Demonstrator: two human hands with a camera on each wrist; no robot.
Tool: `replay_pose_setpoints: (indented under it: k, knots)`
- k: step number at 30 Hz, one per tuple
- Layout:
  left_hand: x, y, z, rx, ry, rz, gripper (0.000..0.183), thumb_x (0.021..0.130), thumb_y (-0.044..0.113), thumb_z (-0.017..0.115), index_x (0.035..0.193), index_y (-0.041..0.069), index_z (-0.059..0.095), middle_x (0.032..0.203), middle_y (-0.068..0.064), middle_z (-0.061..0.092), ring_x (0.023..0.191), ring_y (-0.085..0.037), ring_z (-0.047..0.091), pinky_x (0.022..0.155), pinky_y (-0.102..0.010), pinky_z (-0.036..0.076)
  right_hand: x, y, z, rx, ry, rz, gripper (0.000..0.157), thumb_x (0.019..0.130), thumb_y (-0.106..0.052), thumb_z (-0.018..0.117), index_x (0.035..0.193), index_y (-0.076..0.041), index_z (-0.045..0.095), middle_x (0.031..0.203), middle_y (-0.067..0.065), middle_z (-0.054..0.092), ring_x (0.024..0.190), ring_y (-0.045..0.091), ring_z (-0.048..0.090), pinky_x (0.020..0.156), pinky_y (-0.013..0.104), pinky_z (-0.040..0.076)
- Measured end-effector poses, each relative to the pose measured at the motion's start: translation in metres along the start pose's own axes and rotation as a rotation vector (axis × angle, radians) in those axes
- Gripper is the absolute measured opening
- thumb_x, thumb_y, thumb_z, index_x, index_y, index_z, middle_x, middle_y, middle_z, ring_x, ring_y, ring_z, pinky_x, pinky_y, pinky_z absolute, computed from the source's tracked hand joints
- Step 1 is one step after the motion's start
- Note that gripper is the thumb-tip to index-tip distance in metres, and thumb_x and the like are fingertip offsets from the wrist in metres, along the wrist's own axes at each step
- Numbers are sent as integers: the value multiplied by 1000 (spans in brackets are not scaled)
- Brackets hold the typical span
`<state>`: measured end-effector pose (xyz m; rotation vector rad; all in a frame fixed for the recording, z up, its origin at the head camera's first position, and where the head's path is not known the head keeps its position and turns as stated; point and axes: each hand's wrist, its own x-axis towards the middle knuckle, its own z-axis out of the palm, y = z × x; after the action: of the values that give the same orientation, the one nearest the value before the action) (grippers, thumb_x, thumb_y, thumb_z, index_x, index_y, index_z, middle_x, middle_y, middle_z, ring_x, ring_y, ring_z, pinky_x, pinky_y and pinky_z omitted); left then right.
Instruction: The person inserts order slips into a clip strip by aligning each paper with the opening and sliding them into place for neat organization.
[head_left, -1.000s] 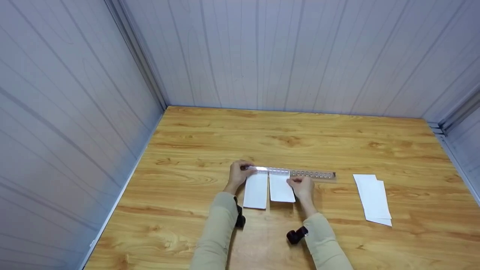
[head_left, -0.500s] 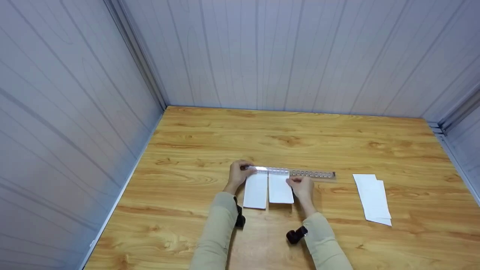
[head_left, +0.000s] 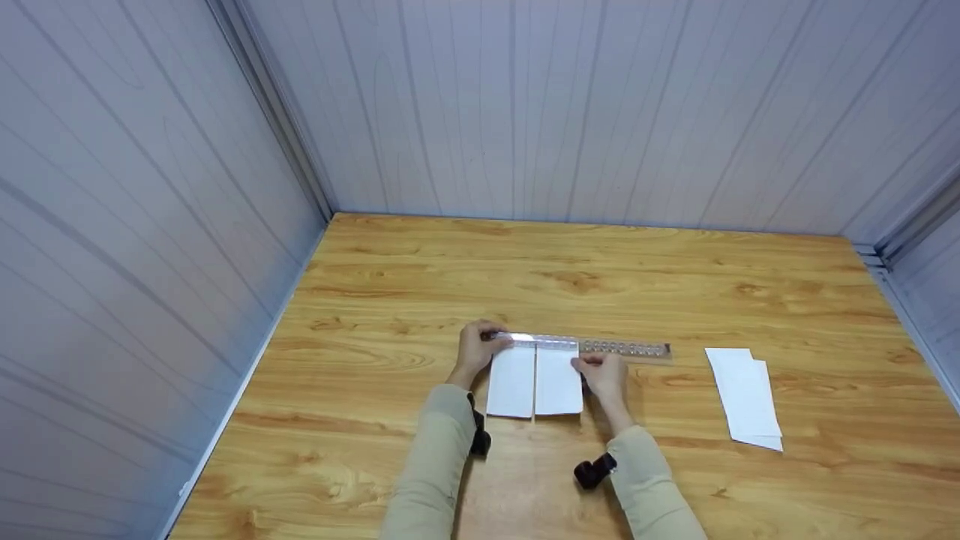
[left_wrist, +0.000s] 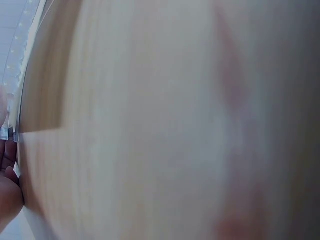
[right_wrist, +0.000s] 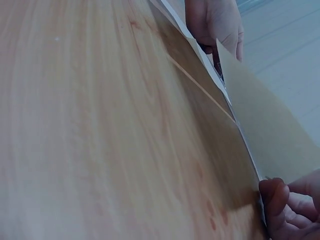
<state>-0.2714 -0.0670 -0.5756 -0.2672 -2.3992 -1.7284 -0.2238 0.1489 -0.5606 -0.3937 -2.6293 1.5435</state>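
Observation:
Two white paper pieces lie side by side, a narrow gap between them, their far ends at a long clear plastic ruler (head_left: 626, 349). With thumb and fingers, my left hand (head_left: 474, 351) grips the ruler's left end, over the top of the left paper (head_left: 511, 382). My right hand (head_left: 606, 375) pinches the right edge of the right paper (head_left: 558, 382). In the right wrist view this paper (right_wrist: 265, 110) stands up off the table at a slant, held by my right fingertips (right_wrist: 275, 192). The left wrist view catches only part of the left hand (left_wrist: 7, 195) at its edge.
Two more white paper strips (head_left: 744, 397) overlap on the wooden table (head_left: 577, 281) to the right. Light panelled walls (head_left: 480, 112) enclose the table at the back and sides. A black wrist camera (head_left: 592, 472) sits by the right cuff.
The right paper has shifted left and its near end has come lower and closer to the left paper, narrowing the gap. Left hand and ruler have stayed put.

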Motion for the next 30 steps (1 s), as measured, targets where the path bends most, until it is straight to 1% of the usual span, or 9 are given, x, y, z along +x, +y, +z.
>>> replay_pose_setpoints:
  k: [4,10,14,19,22,30]
  knots:
    - [0,0,1,-3,0,-1,15,70,0,72,82,-8,67,80,-18,62,76,-26,57,67,-28,45,-2,0,-2,44,-20,20,18,76,-9,68,85,6,68,74,15,66,54,9,55,49,20,43]
    - [0,0,0,-30,-9,-17,14,70,-2,72,81,-9,67,80,-19,62,73,-25,55,62,-24,43,-5,2,-4,126,-46,43,17,78,-7,65,87,8,67,66,12,64,45,9,53,43,21,43]
    - [0,0,0,-29,-8,-22,14,70,-1,72,81,-9,67,81,-19,62,74,-25,56,64,-23,44,-5,4,-6,181,-63,80,17,78,-4,63,88,10,65,63,10,62,43,9,53,41,21,44]
    - [0,-1,0,-23,-6,-17,16,70,-1,72,82,-9,67,81,-18,62,76,-26,57,66,-24,44,-7,5,-11,241,-82,109,15,79,1,60,87,13,63,61,12,61,44,12,54,42,24,46]
    - [0,-2,0,-13,-5,-7,16,70,0,73,81,-9,67,80,-18,62,75,-26,57,65,-24,44,-8,6,-16,235,-84,106,15,79,0,60,86,14,62,62,13,61,46,13,55,44,25,47]
    - [1,-3,0,-9,-5,10,15,70,0,72,81,-8,67,78,-17,62,72,-21,56,63,-23,44,-12,10,-32,108,-55,61,18,79,-7,64,87,10,64,66,9,64,54,11,57,46,20,43]
